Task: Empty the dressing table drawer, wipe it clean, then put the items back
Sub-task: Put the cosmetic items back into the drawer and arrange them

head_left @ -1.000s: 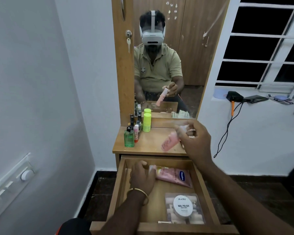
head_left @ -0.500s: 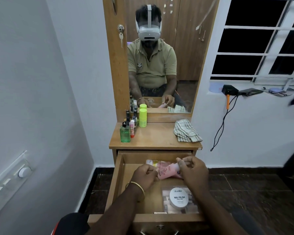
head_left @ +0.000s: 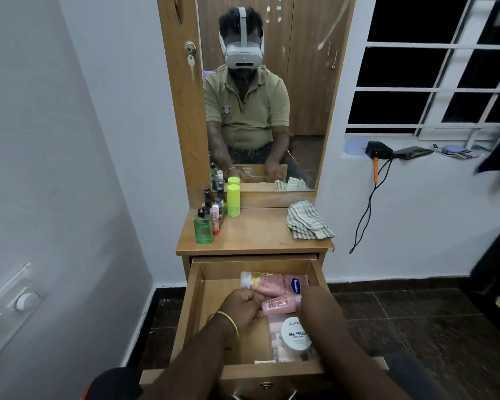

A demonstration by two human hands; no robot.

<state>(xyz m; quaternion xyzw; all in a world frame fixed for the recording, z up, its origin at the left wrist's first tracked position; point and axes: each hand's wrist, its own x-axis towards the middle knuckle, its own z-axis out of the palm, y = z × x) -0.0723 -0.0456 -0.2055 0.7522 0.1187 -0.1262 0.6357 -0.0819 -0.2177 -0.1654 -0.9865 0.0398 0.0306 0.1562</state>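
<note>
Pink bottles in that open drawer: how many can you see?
2. The large pink lotion bottle lies on its side along the drawer's back wall; the small pink bottle lies just in front, between the two hands. The arms may hide more.

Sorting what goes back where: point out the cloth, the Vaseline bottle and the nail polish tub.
cloth (head_left: 309, 222), head view, middle fold.
Vaseline bottle (head_left: 274, 283), head view, pink body.
nail polish tub (head_left: 296, 334), head view, white lid.

— Where was the small pink plastic bottle (head_left: 280, 304)?
— Lying sideways between the left hand (head_left: 243, 306) and right hand (head_left: 315, 304), inside the open wooden drawer (head_left: 211, 287).
— And the larger pink lotion bottle (head_left: 274, 282)?
— Flat, just beyond them.
</note>
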